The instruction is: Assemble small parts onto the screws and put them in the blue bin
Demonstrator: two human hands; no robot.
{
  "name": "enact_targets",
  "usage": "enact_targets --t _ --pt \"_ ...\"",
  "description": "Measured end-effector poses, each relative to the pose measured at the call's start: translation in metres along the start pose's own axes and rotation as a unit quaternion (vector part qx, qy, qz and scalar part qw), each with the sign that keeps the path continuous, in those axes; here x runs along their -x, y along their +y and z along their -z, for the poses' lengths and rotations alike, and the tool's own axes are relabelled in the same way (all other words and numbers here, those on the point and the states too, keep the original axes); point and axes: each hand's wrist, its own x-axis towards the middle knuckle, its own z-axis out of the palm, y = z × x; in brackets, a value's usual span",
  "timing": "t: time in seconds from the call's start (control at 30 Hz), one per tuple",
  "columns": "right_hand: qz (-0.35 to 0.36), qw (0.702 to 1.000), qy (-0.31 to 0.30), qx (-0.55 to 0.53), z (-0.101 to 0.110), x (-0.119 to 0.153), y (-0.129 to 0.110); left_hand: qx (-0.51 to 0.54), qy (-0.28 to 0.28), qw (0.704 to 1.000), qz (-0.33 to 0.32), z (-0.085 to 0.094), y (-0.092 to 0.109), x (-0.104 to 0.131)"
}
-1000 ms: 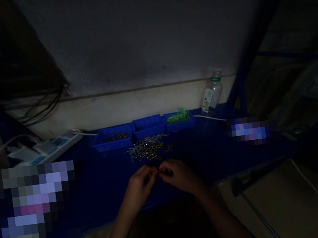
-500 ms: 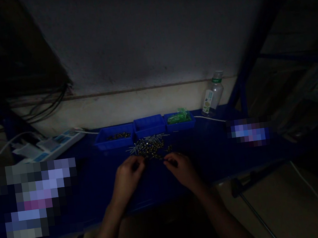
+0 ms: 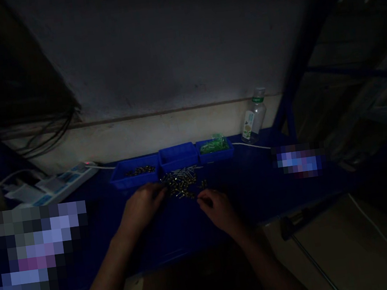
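A pile of small brass-coloured metal pieces [image 3: 182,184] lies on the dark blue table, with thin silver pins [image 3: 184,171] along its far side. My left hand [image 3: 144,203] is at the pile's left edge, its fingers bent together and the tips in shadow. On the near right side, my right hand [image 3: 217,204] has thumb and forefinger pinched together. Whatever either hand holds is too small and dark to make out. Behind the pile, a blue bin [image 3: 117,179] holds more brass-coloured pieces.
A middle blue bin [image 3: 178,159] stands beside a right one holding green plastic packets [image 3: 214,145]. A clear bottle [image 3: 255,120] leans near the wall. On the left are a white power strip [image 3: 73,179] with plugs and a blurred-out patch; another blurred patch is at right.
My left hand has moved left, away from my right hand, toward the left bin. My right hand stays near the pile. The whole view has shifted slightly.
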Motion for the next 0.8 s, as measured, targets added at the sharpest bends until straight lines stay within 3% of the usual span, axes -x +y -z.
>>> enact_targets --t 0.1,0.2,0.43,0.67,0.8 --pt "-0.004 1.000 -0.006 0.000 -0.001 0.000 0.001 0.035 -0.015 0.999 0.022 -0.015 0.014 0.020" --pt "-0.001 1.000 -0.011 0.004 -0.001 0.000 0.001 0.029 -0.006 0.998 0.052 -0.026 0.018 0.023" --pt "0.012 1.000 -0.018 -0.003 0.002 0.000 -0.004 0.032 0.016 0.999 0.039 -0.031 0.023 0.022" --pt "0.073 0.995 -0.068 0.018 0.005 0.004 -0.011 0.198 -0.017 0.978 -0.069 -0.042 0.051 0.050" --pt "0.095 0.991 -0.095 0.025 0.006 0.004 -0.013 0.212 -0.018 0.974 -0.073 -0.045 0.052 0.054"
